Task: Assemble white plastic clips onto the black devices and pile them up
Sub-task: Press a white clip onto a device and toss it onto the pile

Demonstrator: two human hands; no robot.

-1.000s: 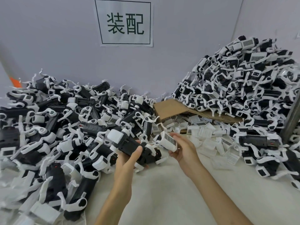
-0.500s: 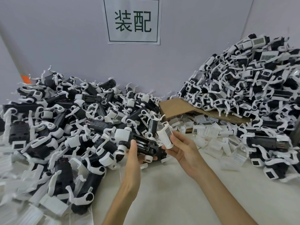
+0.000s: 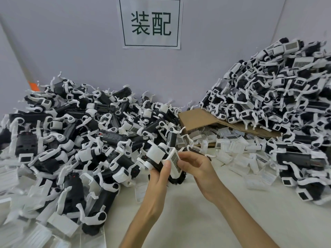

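Two hands meet above the near middle of the table (image 3: 197,226), and between them is the piece being worked: one black device (image 3: 159,165) with a white clip (image 3: 174,161) laid against its side. The left hand (image 3: 157,185) is wrapped round the device's body from below with the thumb up along it, which looks meant to steady it. The right hand (image 3: 197,166) pinches the clip by its edge, barcode label outward, and holds it touching the device. To my eye the clip is being lined up to snap on and isn't seated yet, though the joint itself is hidden.

Just behind the hands, loose clips (image 3: 236,145) lie scattered across the right half of the table, some tucked under a slanting sheet of cardboard (image 3: 200,120). A low heap (image 3: 71,140) of devices buries the left side down to the near left corner. A taller heap (image 3: 277,95) climbs the far right corner against the wall. Both crowd the bare strip where the hands work, so a finished piece probably has nowhere to go but on top of a heap. A printed sign (image 3: 151,24) hangs on the wall above.
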